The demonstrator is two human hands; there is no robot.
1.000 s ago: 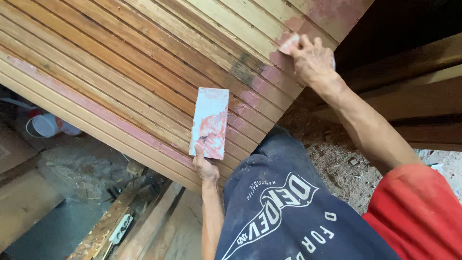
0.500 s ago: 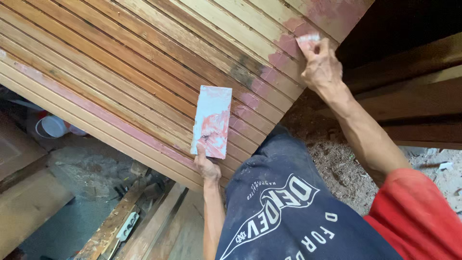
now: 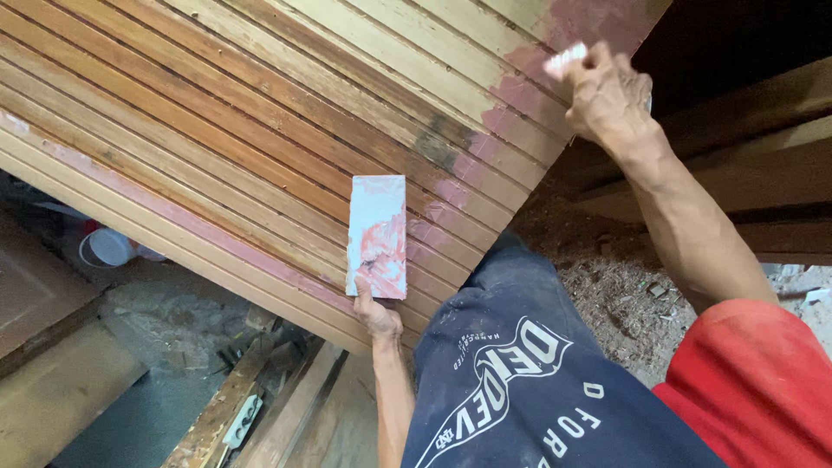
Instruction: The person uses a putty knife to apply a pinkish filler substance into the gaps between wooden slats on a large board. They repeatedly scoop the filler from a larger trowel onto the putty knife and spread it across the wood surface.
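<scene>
Right hand (image 3: 607, 95) moved up the slatted panel (image 3: 260, 130) gripping a pale scraper (image 3: 565, 59), left hand (image 3: 379, 316) holding a smeared board (image 3: 377, 236)

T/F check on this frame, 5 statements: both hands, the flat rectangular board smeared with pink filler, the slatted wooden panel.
1. The left hand holds the flat rectangular board smeared with pink filler by its lower edge. True.
2. The right hand rests on the person's dark trouser leg. False: it is raised at the upper right corner of the slatted wooden panel, holding a small pale scraper.
3. Pink filler patches run along the panel's right edge. True.
4. The board lies flat on the ground. False: it is held up against the panel.
5. The person wears a green top. False: the sleeve is red.
</scene>
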